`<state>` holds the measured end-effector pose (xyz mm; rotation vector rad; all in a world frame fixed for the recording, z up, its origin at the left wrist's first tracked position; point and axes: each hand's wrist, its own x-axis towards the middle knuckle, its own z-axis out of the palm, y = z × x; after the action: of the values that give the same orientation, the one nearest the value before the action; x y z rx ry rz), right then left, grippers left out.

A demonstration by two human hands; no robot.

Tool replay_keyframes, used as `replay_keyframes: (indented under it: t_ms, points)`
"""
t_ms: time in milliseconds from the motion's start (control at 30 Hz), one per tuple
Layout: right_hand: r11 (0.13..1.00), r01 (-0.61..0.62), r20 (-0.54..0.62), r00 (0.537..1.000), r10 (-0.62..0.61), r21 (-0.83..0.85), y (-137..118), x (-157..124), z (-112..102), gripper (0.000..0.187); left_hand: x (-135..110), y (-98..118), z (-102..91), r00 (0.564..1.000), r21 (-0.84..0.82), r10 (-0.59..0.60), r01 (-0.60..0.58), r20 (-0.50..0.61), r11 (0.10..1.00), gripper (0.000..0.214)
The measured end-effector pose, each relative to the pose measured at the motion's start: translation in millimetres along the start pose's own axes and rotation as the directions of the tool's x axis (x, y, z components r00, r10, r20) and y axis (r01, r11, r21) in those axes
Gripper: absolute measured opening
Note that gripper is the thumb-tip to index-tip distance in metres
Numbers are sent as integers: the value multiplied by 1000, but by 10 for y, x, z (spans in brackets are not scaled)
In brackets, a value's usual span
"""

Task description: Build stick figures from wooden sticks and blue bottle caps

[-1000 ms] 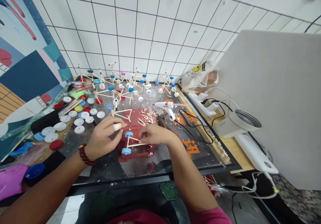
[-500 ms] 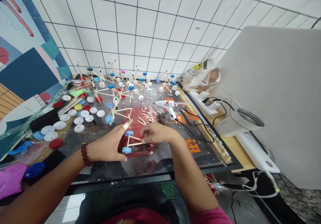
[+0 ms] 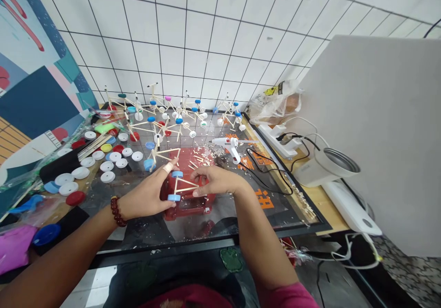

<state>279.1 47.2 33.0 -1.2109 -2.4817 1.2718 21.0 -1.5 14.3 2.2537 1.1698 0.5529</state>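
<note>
A small frame of wooden sticks with two blue bottle caps (image 3: 176,186) stands on a red mat (image 3: 193,202) in front of me. My right hand (image 3: 215,180) pinches the frame's sticks from the right. My left hand (image 3: 148,194) lies to the left of it with fingers stretched out, a bandaged fingertip close to the upper blue cap. A bead bracelet (image 3: 116,211) is on my left wrist.
Several finished stick-and-cap models (image 3: 172,117) stand at the back by the tiled wall. Loose white, red and blue caps (image 3: 103,161) lie at the left. A white glue gun (image 3: 229,145), black cables, a power strip (image 3: 280,145) and a grey board (image 3: 379,133) are at the right.
My left hand let go of its pinch by the caps and stretched its fingers out beside the frame. My right hand kept hold of the sticks and the frame tilted up slightly.
</note>
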Motion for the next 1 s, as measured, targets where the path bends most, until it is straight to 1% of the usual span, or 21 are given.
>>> replay_keyframes:
  t_ms: [167,300,433,567,800,1000]
  points:
    - [1000,12,-16,1000,-12,-24,-3,4,-1,38,2,-48,38,999,26,23,-24,28,999,105]
    - [999,-18,-32,999,17,-51,7,13,8,28,5,-52,49,999,16,24,-24,34,1000,110]
    - [996,-36,-46,998,32,-78,-4,24,19,27,5,-34,39,999,3,2,-2,34,1000,110]
    - [990,-63,-43,997,58,-128,4,30,27,25,7,-33,40,999,6,16,-17,31,1000,108]
    - [952,-113,-44,994,104,-285,62,38,32,22,16,-58,51,1000,4,-2,2,26,1000,105]
    - [962,-108,-4,994,111,-250,14,22,32,21,16,-49,44,999,28,-12,11,42,1000,104]
